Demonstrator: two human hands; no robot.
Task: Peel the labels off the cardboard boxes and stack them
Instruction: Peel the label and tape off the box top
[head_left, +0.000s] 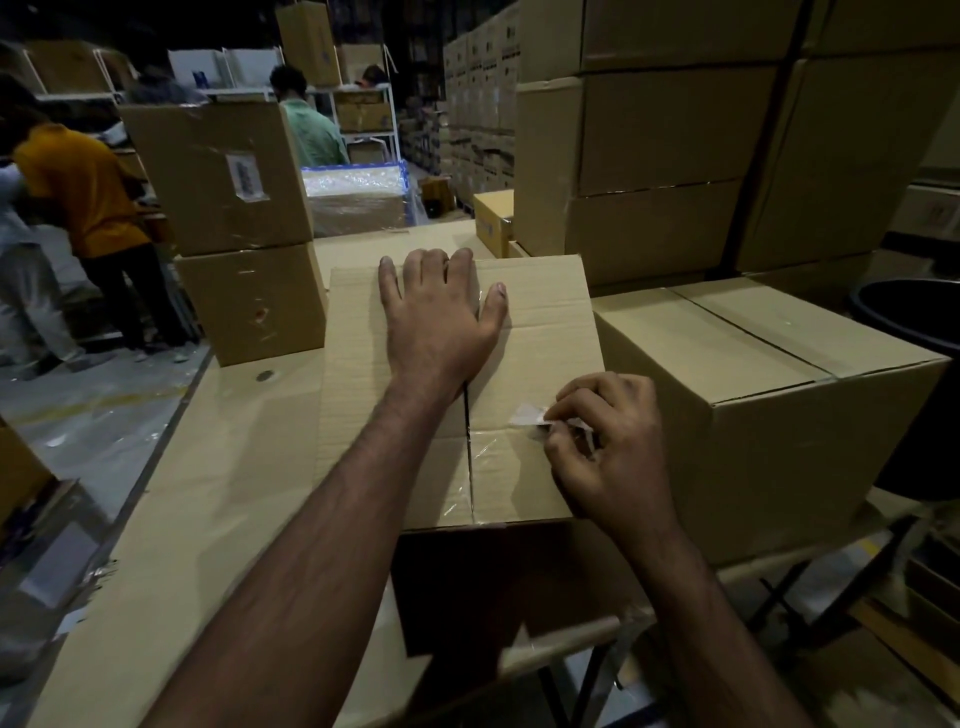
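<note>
A brown cardboard box (363, 395) stands on the table in front of me, its top flaps taped along the middle seam. My left hand (441, 317) lies flat on the far part of its top, fingers straight and spread. My right hand (608, 441) is at the near right of the top and pinches a small white label (527, 415), whose free end curls up off the cardboard. Clear tape shines around the label.
A second closed box (769, 415) sits touching on the right. Two stacked boxes (234, 234) stand at the left back, the upper one bearing a label (245, 175). Tall box stacks (675, 130) rise behind. A black bin (919, 322) is far right. People work at the left back.
</note>
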